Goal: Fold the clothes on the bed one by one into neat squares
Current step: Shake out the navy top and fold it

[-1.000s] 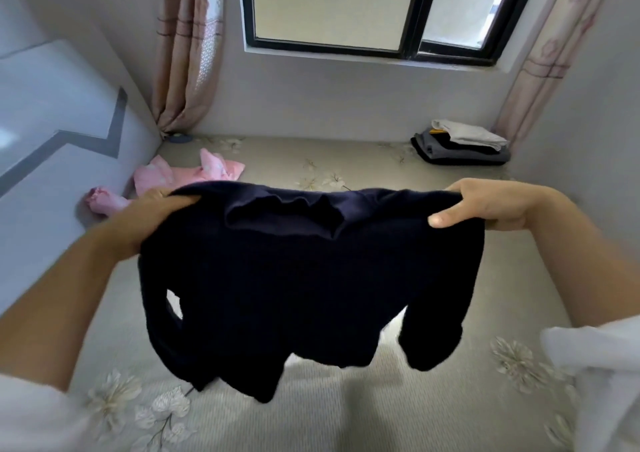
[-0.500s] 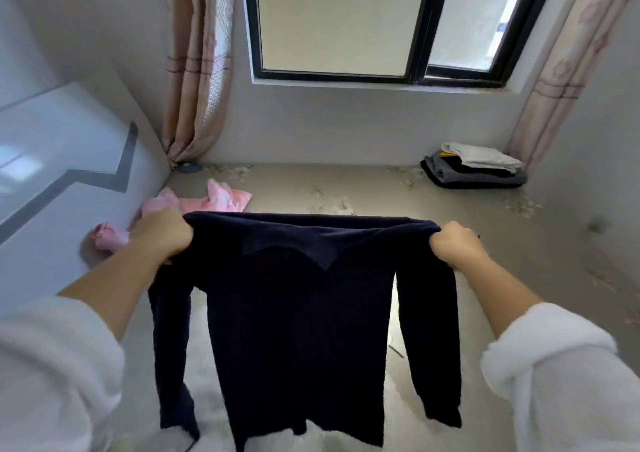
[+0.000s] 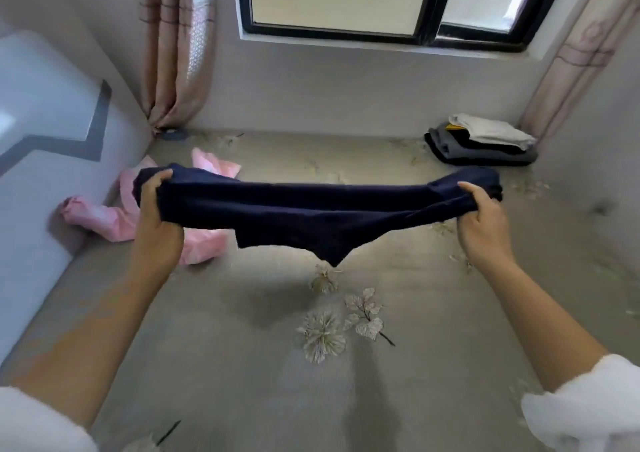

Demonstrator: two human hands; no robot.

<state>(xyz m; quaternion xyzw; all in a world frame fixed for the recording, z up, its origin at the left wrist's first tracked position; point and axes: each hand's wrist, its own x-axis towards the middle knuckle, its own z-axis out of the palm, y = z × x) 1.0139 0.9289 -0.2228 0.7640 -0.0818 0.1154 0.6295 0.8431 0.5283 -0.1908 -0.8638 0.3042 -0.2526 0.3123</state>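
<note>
Navy knit, soft and limp, sags in a shallow arc between two fists. A person holds the dark sweater stretched in mid-air across the centre of the frame, above the bed and not touching it. The left hand clenches one bunched end, fingers curled round the cloth. The right hand grips the other end the same way.

The cloth looks light and floppy, with no stiffness of its own, so it will probably keep a fold only once laid flat. A loose point droops from its middle. Whether the hands have it by the shoulders or the hem is hard to tell from here.

The widest room for laying it down looks to be the flowered grey cover in the lower half of the frame. A crumpled pink garment lies at centre left against the padded panel, partly behind the left hand. A folded stack sits at upper right, below the window, well apart from the sweater.
</note>
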